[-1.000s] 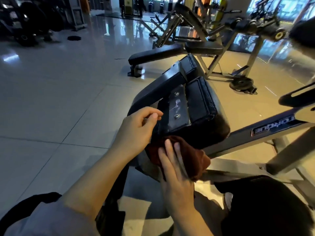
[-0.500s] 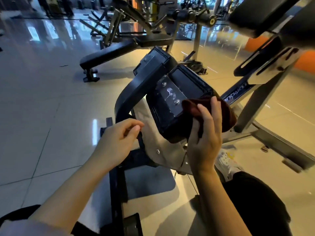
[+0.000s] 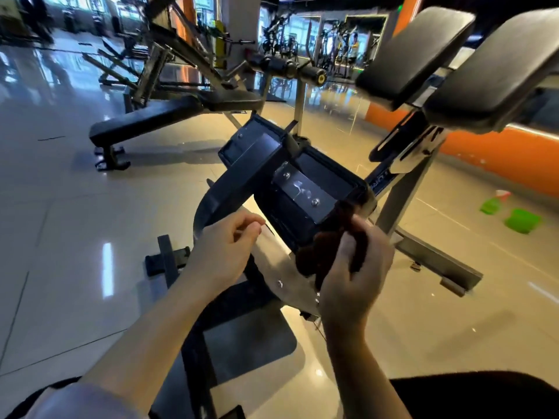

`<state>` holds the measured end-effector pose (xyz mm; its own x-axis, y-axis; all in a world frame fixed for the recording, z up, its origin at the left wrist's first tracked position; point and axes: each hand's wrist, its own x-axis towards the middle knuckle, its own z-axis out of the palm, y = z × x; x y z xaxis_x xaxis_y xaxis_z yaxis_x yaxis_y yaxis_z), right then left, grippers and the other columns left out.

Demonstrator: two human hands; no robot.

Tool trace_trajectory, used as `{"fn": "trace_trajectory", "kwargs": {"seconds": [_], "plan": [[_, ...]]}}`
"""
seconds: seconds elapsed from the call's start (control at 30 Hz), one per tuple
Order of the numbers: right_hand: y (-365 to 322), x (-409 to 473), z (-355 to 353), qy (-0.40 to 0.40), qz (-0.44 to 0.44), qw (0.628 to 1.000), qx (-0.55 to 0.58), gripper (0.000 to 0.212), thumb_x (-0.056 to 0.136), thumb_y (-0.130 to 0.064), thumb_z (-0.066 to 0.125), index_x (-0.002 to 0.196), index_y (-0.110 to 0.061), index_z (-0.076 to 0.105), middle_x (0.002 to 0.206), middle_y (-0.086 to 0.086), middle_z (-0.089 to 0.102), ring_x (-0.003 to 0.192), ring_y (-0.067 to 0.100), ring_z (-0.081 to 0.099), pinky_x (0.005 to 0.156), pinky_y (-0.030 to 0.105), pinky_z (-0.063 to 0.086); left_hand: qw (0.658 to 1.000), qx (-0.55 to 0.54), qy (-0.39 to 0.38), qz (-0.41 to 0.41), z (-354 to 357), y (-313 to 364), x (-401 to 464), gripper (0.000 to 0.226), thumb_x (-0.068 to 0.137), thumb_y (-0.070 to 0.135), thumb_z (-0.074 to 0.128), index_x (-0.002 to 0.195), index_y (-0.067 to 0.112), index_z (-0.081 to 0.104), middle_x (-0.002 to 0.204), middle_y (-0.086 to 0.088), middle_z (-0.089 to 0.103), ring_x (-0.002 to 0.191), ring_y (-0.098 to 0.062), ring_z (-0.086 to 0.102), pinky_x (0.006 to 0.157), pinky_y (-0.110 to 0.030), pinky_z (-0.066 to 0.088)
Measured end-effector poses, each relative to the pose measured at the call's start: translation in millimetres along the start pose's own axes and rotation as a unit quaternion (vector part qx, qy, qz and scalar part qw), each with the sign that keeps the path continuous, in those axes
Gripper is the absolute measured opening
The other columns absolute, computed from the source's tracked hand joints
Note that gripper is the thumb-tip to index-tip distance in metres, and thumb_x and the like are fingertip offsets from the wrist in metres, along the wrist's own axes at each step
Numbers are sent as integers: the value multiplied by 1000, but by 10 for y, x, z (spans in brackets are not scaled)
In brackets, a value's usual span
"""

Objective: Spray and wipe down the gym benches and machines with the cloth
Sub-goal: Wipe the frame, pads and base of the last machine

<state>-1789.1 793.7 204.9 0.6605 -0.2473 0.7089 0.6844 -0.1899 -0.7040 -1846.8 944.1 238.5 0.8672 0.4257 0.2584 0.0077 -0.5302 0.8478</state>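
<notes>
The floor is glossy tile, and reflections are carried across it. A flat bench is seen well behind, and two raised pads are mounted high on the right of the machine being cleaned. Its near pad, black with a bolted plate on its underside, is tilted toward the camera. Green items, perhaps the spray bottle and another cloth, are left on the floor well to the right; they are too blurred to be named with certainty.

The cloth, dark red, is bunched against the lower right edge of the near pad. It is clenched in the right hand, whose grip is closed round it. The left hand is held just beside the frame with fingers loosely curled and nothing grasped.

The step in hand is judged to be the wiping of this pad's edge. It would be done well if the cloth were flattened rather than balled, so that more surface is covered, and if the seam and bolt recesses were followed. The pad could be steadied by the free hand.
</notes>
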Motion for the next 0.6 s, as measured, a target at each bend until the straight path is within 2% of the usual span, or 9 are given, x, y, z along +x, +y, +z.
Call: {"fn": "trace_trajectory", "kwargs": {"seconds": [0.07, 0.13, 0.2, 0.23, 0.27, 0.3, 0.37, 0.47, 0.6], "plan": [[-156, 324, 70, -28, -121, 992, -28, 28, 96, -12, 49, 124, -13, 52, 124, 19, 56, 121, 29, 51, 99, 51, 46, 1000, -17, -4, -5, 50, 32, 25, 17, 101, 28, 45, 109, 31, 60, 107, 9, 62, 101, -8, 57, 78, -12, 43], [-237, 641, 208, -162, -159, 963, -145, 32, 98, -21, 50, 129, -14, 53, 131, 9, 57, 131, 23, 45, 111, 58, 31, 1000, -13, -17, -7, 92, 34, 12, 19, 102, 29, 44, 111, 31, 60, 108, 9, 62, 101, -6, 56, 76, -10, 42], [-183, 785, 325, -353, -153, 849, -362, 43, 99, -39, 45, 139, -22, 46, 146, 0, 46, 141, 17, 33, 119, 50, 15, 1000, 3, -23, -4, 94, 18, -14, 21, 102, 29, 44, 114, 28, 61, 107, 9, 63, 99, -4, 56, 75, -9, 41], [-130, 775, 340, -413, -154, 783, -438, 50, 99, -45, 42, 143, -23, 39, 154, -1, 36, 143, 18, 29, 117, 46, 17, 1000, 10, -21, -4, 80, 12, -20, 20, 102, 28, 45, 114, 28, 61, 105, 10, 62, 97, -3, 56, 74, -9, 41], [-59, 732, 323, -442, -160, 742, -477, 56, 99, -48, 40, 148, -23, 32, 159, -1, 26, 143, 20, 28, 114, 43, 22, 1000, 13, -17, -5, 62, 10, -27, 19, 101, 28, 45, 112, 30, 60, 105, 10, 62, 96, -3, 56, 75, -9, 42], [-12, 680, 282, -451, -171, 725, -492, 59, 99, -49, 38, 150, -22, 27, 161, 0, 20, 142, 21, 29, 112, 41, 27, 1000, 13, -11, -5, 36, 8, -35, 17, 101, 28, 46, 110, 32, 59, 105, 10, 62, 97, -4, 56, 77, -10, 43], [31, 640, 234, -451, -199, 725, -482, 58, 100, -49, 35, 151, -23, 25, 161, -1, 19, 141, 21, 32, 109, 39, 30, 1000, 15, 3, -8, -21, 4, -81, 15, 100, 29, 46, 109, 37, 56, 104, 14, 60, 96, -1, 56, 77, -8, 42], [32, 675, 204, -464, -214, 716, -476, 56, 101, -49, 33, 152, -27, 24, 161, -3, 19, 141, 19, 32, 109, 37, 30, 1000, 22, -3, -16, -84, 23, -179, 17, 100, 30, 47, 113, 35, 58, 102, 18, 60, 93, 6, 55, 78, -9, 46], [14, 881, 377, -496, -211, 682, -494, 65, 97, -58, 33, 153, -28, 18, 162, -4, 12, 143, 20, 29, 112, 38, 27, 1000, 23, 8, 10, -190, 93, -116, 14, 99, 31, 49, 107, 39, 57, 100, 21, 61, 94, 3, 58, 72, -6, 47]]}}
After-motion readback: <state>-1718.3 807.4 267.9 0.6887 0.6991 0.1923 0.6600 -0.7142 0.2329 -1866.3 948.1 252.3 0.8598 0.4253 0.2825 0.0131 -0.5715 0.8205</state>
